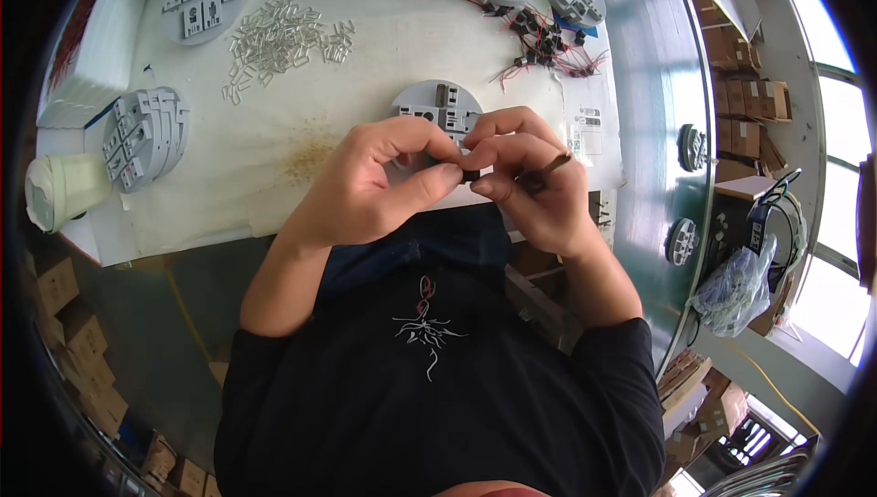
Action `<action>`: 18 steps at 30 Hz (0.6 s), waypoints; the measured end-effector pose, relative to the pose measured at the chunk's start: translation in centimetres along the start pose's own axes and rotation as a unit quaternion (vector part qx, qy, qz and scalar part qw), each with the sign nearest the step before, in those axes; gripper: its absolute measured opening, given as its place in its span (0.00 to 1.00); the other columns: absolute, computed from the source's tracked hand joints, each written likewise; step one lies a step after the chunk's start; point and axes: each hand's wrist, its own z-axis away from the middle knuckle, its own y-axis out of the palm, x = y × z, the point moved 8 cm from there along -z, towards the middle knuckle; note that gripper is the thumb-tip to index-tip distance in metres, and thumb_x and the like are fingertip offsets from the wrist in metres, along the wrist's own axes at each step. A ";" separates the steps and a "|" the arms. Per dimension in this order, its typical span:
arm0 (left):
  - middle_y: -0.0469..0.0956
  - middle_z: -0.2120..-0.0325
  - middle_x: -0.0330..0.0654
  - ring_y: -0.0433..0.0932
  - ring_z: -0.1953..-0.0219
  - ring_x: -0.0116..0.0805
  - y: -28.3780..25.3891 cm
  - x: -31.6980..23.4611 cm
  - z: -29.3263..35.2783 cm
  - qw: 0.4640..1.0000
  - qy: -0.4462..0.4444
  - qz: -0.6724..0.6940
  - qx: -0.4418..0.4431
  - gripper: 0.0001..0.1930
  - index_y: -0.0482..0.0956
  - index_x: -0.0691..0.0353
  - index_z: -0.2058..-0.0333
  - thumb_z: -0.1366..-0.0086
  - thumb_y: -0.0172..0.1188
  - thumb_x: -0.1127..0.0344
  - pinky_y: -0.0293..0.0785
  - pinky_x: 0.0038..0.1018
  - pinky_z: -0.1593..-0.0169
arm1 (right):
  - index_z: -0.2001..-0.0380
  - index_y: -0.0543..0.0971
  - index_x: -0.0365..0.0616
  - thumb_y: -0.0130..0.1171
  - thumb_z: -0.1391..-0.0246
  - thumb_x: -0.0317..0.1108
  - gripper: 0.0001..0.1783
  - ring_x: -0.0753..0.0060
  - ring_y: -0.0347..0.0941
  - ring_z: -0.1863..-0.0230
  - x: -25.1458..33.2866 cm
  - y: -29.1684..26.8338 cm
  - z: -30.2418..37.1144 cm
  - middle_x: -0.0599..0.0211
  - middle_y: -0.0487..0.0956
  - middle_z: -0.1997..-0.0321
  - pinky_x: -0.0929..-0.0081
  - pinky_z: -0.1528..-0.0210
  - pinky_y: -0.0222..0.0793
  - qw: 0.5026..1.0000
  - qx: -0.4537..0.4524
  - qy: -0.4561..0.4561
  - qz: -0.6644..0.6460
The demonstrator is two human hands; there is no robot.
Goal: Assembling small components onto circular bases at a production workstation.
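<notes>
My left hand (370,177) and my right hand (539,182) meet over the near edge of the worktable, both with fingers pinched. Between the fingertips is a small black part (470,175), mostly covered by them. A thin brown stick-like thing (557,163) pokes out between the fingers of my right hand; its other end is hidden. Just behind the hands, a round grey plate with black slots (438,95) lies on the table, partly covered by my fingers.
Small clear tubes (283,40) lie heaped at the back left. Black parts with red wires (544,40) are piled at the back right. More slotted grey discs (146,141) stand around, and a pale cup (68,191) is at the left edge. Cardboard boxes (749,100) fill shelves at right.
</notes>
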 end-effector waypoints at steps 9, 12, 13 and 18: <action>0.76 0.76 0.36 0.75 0.69 0.38 -0.2 -1.6 -0.1 0.882 0.129 -0.437 -0.123 0.04 0.83 0.57 0.73 0.45 0.70 0.68 0.73 0.34 0.64 | 0.56 0.84 0.39 0.68 0.45 0.17 0.13 0.79 0.73 0.70 -2.0 -1.9 1.0 0.63 0.81 0.50 0.77 0.70 0.69 0.973 -0.091 0.064 0.200; 0.77 0.73 0.33 0.75 0.65 0.40 0.8 -2.1 -0.1 0.805 0.187 -0.550 -0.117 0.05 0.83 0.54 0.72 0.46 0.71 0.68 0.71 0.35 0.61 | 0.56 0.85 0.41 0.69 0.45 0.18 0.14 0.77 0.74 0.69 -2.1 -1.1 1.1 0.64 0.81 0.50 0.76 0.70 0.69 0.958 -0.088 0.058 0.267; 0.77 0.73 0.33 0.75 0.65 0.40 0.9 -1.9 -0.1 0.805 0.187 -0.551 -0.114 0.05 0.83 0.54 0.72 0.46 0.71 0.68 0.71 0.35 0.61 | 0.56 0.85 0.41 0.70 0.45 0.19 0.13 0.76 0.76 0.69 -2.1 -0.7 1.1 0.65 0.82 0.50 0.75 0.70 0.71 0.947 -0.076 0.060 0.307; 0.80 0.61 0.37 0.77 0.56 0.44 0.7 -1.5 0.0 0.821 0.191 -0.509 -0.173 0.15 0.83 0.55 0.58 0.45 0.72 0.66 0.74 0.38 0.52 | 0.58 0.86 0.40 0.71 0.46 0.21 0.11 0.69 0.82 0.66 -2.2 -0.4 0.5 0.65 0.83 0.48 0.69 0.67 0.76 0.927 -0.053 0.072 0.365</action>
